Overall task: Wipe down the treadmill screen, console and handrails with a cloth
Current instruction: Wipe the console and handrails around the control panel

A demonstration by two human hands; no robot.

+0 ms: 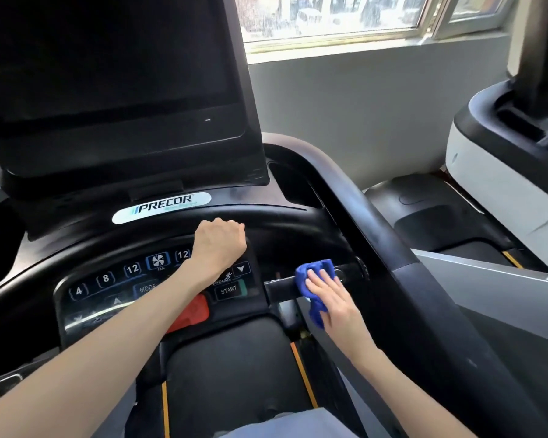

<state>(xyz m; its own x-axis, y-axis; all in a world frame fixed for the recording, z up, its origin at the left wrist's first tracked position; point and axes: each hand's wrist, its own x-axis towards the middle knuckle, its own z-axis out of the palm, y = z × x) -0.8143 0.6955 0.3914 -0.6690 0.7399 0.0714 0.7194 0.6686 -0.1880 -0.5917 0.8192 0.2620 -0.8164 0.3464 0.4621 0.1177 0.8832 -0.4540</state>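
Cloth [317,273], blue, lies draped over the short crossbar [279,287] right of centre. The right hand [329,298] presses it flat with fingers extended. Farther up, mid-frame, the left hand [219,241] curls round the curved front handrail [282,222]. A stroke sliding left could brush the START button [228,290] and start the belt. Whether the dark screen [108,74] at upper left has been wiped, I cannot tell.
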